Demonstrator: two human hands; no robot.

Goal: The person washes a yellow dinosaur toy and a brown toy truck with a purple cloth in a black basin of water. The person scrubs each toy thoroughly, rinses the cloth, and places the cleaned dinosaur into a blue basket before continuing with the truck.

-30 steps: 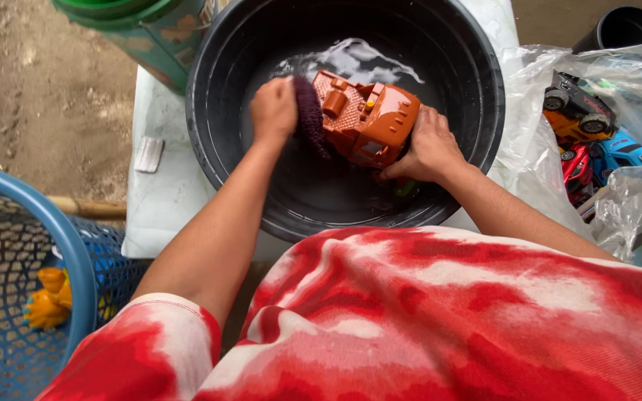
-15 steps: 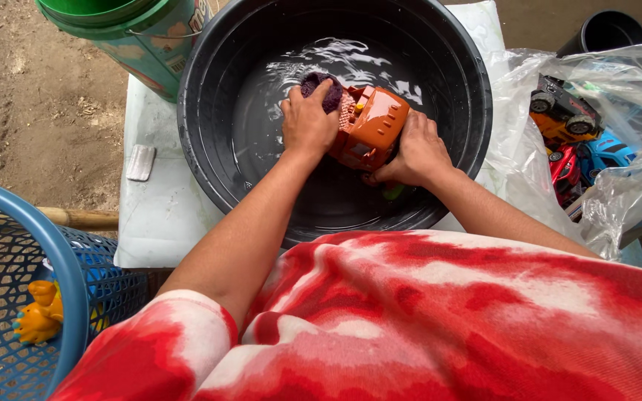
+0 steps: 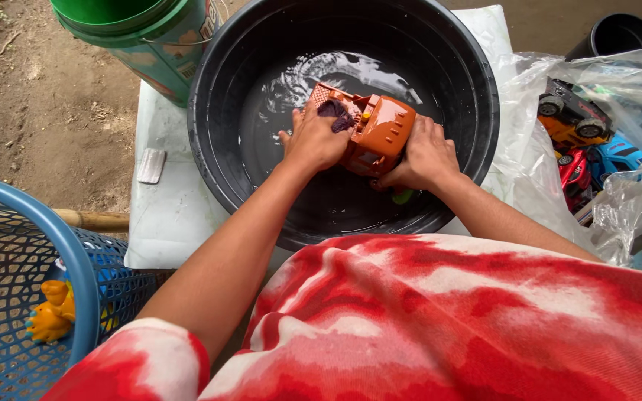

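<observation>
An orange toy truck (image 3: 377, 130) is held over the water inside a large black basin (image 3: 217, 160). My right hand (image 3: 421, 154) grips the truck's near right side. My left hand (image 3: 312, 139) presses a dark purple cloth (image 3: 334, 113) against the truck's left side. A small green part (image 3: 403, 196) shows just below my right hand.
A green bucket (image 3: 139, 37) stands at the basin's far left. A clear plastic bag (image 3: 618, 193) at the right holds several toy cars (image 3: 574, 119). A blue mesh basket (image 3: 16, 297) at the near left contains a yellow toy (image 3: 52, 312). The basin rests on a white sheet (image 3: 165, 215).
My left hand with the cloth has shifted from the truck's left end onto its top and side. The truck has turned slightly in my right hand.
</observation>
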